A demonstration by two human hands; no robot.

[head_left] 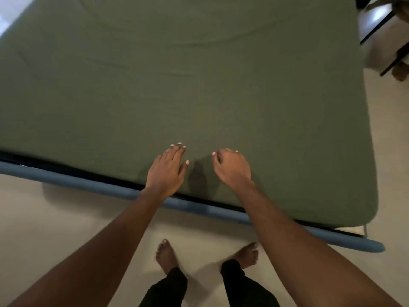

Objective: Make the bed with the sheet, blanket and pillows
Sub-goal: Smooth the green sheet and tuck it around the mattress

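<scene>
An olive-green sheet (177, 80) covers the whole mattress, stretched over its near right corner, with a few faint creases toward the far side. My left hand (167, 171) lies flat on the sheet near the bed's near edge, fingers straight and together. My right hand (232, 168) hovers or rests just right of it, fingers loosely curled downward with nothing held. No blanket or pillows are in view.
A blue padded bed frame rail (110, 187) runs along the near side of the mattress. I stand barefoot on a pale floor (55, 213). Dark chair or table legs (376, 25) and another person's foot (399, 72) are at the top right.
</scene>
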